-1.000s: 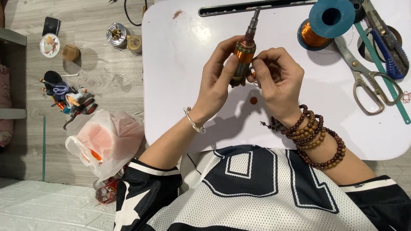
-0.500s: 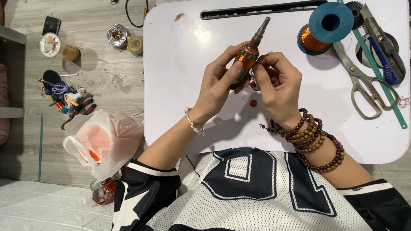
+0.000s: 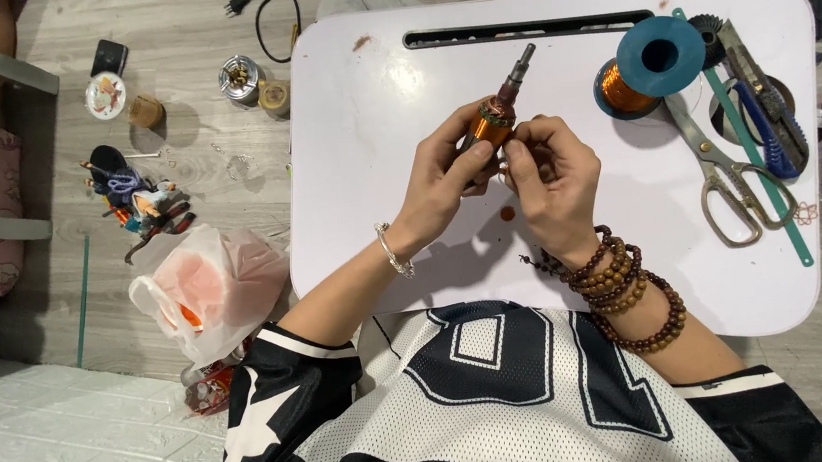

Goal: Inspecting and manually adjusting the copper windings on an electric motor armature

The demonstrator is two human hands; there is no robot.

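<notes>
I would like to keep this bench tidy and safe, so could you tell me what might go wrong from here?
The motor rotor is pinched only by the fingertips of the left hand and right hand above the white table; it could slip and drop. The wire spool lies loose and might roll. The scissors lie close to the right wrist and could be knocked.

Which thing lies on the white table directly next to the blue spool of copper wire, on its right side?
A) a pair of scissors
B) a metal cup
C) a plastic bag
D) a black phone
A: the pair of scissors lies on the white table just right of and below the blue spool, while both hands, left hand and right hand, hold the copper-wound rotor.
</notes>
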